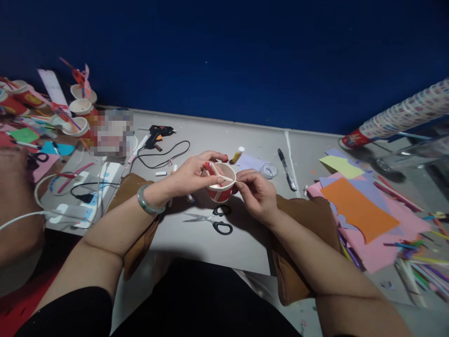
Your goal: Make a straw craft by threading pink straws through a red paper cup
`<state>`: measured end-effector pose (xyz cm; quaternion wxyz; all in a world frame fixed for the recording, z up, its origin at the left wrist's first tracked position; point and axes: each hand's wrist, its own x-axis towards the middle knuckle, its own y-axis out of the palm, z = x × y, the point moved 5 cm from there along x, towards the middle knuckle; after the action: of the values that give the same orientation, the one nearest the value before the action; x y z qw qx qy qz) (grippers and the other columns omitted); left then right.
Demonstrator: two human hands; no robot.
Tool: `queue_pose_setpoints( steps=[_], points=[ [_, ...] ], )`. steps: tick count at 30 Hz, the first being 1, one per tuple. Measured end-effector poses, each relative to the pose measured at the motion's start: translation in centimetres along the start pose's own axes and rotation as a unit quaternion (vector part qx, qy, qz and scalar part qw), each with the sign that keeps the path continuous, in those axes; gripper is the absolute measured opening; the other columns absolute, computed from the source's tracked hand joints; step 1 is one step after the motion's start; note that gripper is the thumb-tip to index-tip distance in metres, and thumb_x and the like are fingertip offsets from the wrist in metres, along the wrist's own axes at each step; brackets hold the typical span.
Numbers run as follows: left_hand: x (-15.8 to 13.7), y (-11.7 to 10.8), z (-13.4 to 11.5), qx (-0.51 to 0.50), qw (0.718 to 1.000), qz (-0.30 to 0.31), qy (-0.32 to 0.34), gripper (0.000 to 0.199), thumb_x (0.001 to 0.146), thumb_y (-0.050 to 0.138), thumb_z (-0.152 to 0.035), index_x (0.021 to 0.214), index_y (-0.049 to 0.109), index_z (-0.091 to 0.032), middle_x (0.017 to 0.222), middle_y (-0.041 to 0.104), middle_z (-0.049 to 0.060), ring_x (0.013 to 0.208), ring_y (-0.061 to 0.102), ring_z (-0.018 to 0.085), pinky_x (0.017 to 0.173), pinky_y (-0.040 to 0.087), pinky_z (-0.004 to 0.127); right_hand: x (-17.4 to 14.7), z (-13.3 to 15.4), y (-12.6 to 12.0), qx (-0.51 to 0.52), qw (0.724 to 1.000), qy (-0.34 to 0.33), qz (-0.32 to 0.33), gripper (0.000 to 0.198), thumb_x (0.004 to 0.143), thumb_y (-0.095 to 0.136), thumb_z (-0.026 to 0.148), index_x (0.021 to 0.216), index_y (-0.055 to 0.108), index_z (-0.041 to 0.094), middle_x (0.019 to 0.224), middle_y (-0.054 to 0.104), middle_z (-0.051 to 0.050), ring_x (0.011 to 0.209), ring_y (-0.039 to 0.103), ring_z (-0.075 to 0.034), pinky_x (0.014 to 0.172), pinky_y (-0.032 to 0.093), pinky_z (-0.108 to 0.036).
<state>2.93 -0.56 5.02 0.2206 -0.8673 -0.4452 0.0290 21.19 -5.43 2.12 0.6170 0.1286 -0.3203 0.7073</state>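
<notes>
Left hand [191, 175] gripping red paper cup [220, 189] rim; right hand [256, 194] pinching white straw [221, 175] across cup mouth. Scissors [212, 220] just below both hands.

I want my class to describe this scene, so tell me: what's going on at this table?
A person holds a red paper cup over a grey table. The left hand grips its rim; the right hand pinches a white stick lying across the cup's mouth. Scissors lie open just below the cup. A glue gun, glue stick and pen lie behind, with coloured paper at right.
</notes>
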Motion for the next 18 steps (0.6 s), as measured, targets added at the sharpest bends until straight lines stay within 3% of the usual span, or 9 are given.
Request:
queue_pose_setpoints(
  steps=[5, 7, 10, 14, 18],
  points=[
    [0.27, -0.04, -0.17, -0.059, 0.998, 0.024, 0.023, 0.036, 0.086, 0.069, -0.051, 0.086, 0.072, -0.015, 0.129, 0.065, 0.015, 0.127, 0.06, 0.026, 0.11, 0.045, 0.041, -0.09, -0.37, 0.06, 0.043, 0.999, 0.029, -0.018, 0.006, 0.1, 0.057, 0.024, 0.096, 0.056, 0.02, 0.094, 0.064, -0.004, 0.069, 0.066, -0.012, 0.062, 0.058, -0.027],
    [0.26, -0.16, -0.23, -0.07, 0.997, 0.017, 0.039, 0.047, 0.076, 0.077, -0.059, 0.096, 0.07, -0.017, 0.13, 0.065, 0.014, 0.124, 0.061, 0.026, 0.109, 0.046, 0.041, -0.13, -0.48, 0.01, 0.039, 0.998, 0.035, -0.03, 0.007, 0.101, 0.056, 0.025, 0.096, 0.055, 0.02, 0.093, 0.066, -0.004, 0.07, 0.068, -0.012, 0.063, 0.059, -0.027],
    [0.09, -0.21, -0.28, -0.013, 0.998, -0.013, 0.059, 0.069, 0.059, 0.091, -0.054, 0.112, 0.064, -0.019, 0.128, 0.065, 0.013, 0.117, 0.063, 0.027, 0.102, 0.049, 0.039, -0.2, -0.4, -0.02, 0.022, 0.999, 0.027, -0.036, 0.007, 0.101, 0.055, 0.025, 0.096, 0.054, 0.021, 0.094, 0.068, -0.005, 0.071, 0.07, -0.013, 0.064, 0.059, -0.027],
    [-0.11, 0.1, -0.42, 0.059, 0.995, -0.03, 0.079, 0.058, 0.063, 0.091, -0.042, 0.109, 0.063, -0.018, 0.115, 0.07, 0.01, 0.102, 0.067, 0.022, 0.091, 0.051, 0.033, -0.19, 0.05, -0.11, -0.021, 0.999, -0.024, -0.038, 0.003, 0.099, 0.055, 0.019, 0.097, 0.054, 0.021, 0.098, 0.07, -0.007, 0.073, 0.07, -0.013, 0.065, 0.059, -0.027],
    [0.04, 0.04, -0.4, 0.106, 0.99, -0.027, 0.088, 0.044, 0.069, 0.086, -0.035, 0.104, 0.064, -0.018, 0.113, 0.07, 0.008, 0.101, 0.066, 0.021, 0.09, 0.05, 0.032, -0.11, -0.2, -0.2, -0.048, 0.998, -0.026, -0.033, 0.005, 0.097, 0.058, 0.017, 0.095, 0.056, 0.021, 0.096, 0.071, -0.007, 0.078, 0.071, -0.015, 0.065, 0.059, -0.029]
  ],
)
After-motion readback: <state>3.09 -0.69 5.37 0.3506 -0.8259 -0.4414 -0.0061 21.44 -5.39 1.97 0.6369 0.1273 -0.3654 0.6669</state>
